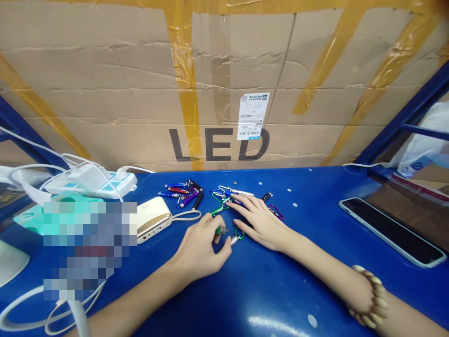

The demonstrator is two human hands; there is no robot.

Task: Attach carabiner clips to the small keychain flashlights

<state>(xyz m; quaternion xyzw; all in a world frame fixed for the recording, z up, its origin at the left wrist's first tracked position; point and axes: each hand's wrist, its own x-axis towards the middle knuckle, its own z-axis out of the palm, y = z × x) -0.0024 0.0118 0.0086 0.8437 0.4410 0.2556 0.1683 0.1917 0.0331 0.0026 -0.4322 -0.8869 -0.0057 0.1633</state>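
My left hand (201,245) is closed, with its fingers curled round a small green keychain flashlight (221,230). By its thumb tip is a silver end piece (235,240) joined to a green carabiner clip (239,231). My right hand (261,217) lies palm down with fingers spread, its fingertips at the clip and over a small pile of keychain flashlights. A green flashlight (218,210) shows between the hands; the right hand partly covers the others. A purple-red carabiner (277,212) sticks out beyond it.
Left of the hands lies a second pile of flashlights (184,193), blue, red, purple and black. A cream power bank (154,217) and white power strip (94,183) stand further left, with cables. A phone (391,230) lies right. A large cardboard box (140,93) backs the blue table (273,290).
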